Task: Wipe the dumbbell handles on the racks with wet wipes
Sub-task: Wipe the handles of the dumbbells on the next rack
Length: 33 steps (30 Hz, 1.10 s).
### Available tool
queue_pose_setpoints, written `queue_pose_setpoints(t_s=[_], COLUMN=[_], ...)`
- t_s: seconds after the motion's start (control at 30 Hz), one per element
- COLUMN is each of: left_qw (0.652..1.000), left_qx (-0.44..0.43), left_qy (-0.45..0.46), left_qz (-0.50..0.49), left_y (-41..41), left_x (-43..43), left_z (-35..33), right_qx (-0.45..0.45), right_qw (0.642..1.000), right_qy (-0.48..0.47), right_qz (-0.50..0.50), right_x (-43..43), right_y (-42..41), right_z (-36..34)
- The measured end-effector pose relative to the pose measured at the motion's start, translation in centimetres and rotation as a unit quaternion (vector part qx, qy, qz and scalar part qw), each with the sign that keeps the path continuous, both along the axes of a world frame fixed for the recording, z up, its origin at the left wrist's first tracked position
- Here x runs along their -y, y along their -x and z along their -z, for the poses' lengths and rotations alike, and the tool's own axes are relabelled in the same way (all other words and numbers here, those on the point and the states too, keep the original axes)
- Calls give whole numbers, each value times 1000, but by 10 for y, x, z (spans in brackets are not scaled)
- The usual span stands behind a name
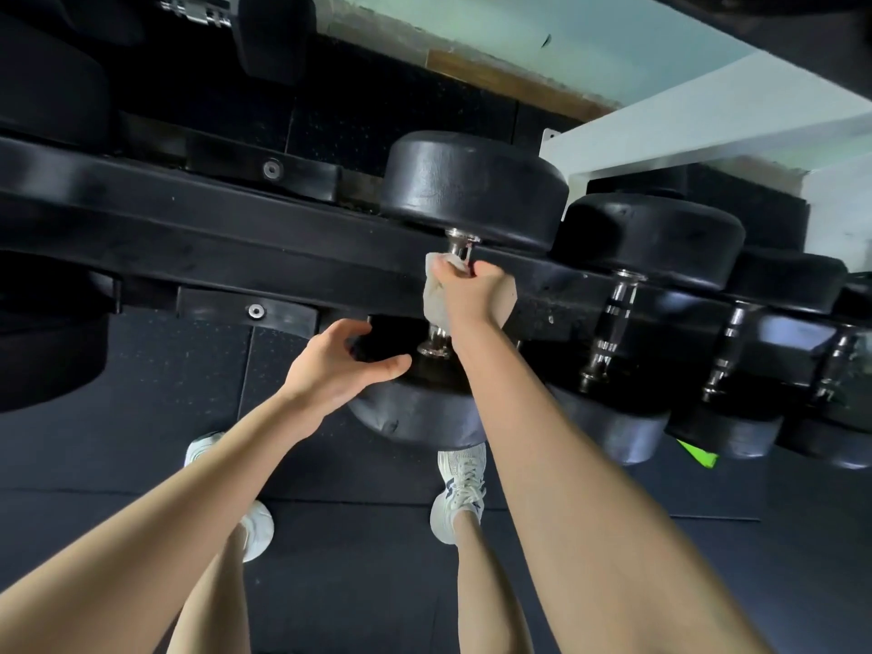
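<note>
A black dumbbell (472,181) with a chrome handle (460,245) lies across the black rack rail (212,238) in the middle of the view. My right hand (474,295) grips that handle with a white wet wipe (436,299) wrapped around it; the wipe hangs out on the left of my fist. My left hand (337,365) rests with relaxed fingers on the near head (415,413) of the same dumbbell, thumb stretched to the right. Most of the handle is hidden under my right hand.
Three more dumbbells with chrome handles (613,323) sit side by side to the right. Another dumbbell (269,30) lies on the tier above at top left. A white bench frame (708,125) stands behind. My feet in white shoes (460,493) stand on the black rubber floor.
</note>
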<state>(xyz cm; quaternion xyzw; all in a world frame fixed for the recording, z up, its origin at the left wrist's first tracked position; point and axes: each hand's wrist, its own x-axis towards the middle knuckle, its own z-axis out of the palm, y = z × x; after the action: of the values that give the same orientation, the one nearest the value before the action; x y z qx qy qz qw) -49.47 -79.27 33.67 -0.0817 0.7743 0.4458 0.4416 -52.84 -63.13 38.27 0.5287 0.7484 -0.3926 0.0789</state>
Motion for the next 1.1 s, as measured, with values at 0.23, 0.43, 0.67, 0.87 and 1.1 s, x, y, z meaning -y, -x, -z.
queue_pose_setpoints(t_s=[0.23,0.43,0.67,0.87,1.1], left_qw=[1000,999,975,986,981], left_qx=[2,2,-208,-94,-79], left_qy=[5,32,83,-77,-80], left_qz=[1,16,-6,-109,-160], left_y=[0,1,-4,0,9], left_x=[-3,-1,-26,-51,-63], left_z=[-10,-18,-74,-89,-72], right_qx=[144,98,-104,-114,-109], right_qw=[982,974,993,969,962], right_qy=[-5,-71,20,208,247], right_qz=[-119,-189,-55,63,-44], right_x=[2,-7,-10,-7,-18], right_y=[-40,-55,-68,-59,-64], right_z=[10,-6,-41,-59,-54])
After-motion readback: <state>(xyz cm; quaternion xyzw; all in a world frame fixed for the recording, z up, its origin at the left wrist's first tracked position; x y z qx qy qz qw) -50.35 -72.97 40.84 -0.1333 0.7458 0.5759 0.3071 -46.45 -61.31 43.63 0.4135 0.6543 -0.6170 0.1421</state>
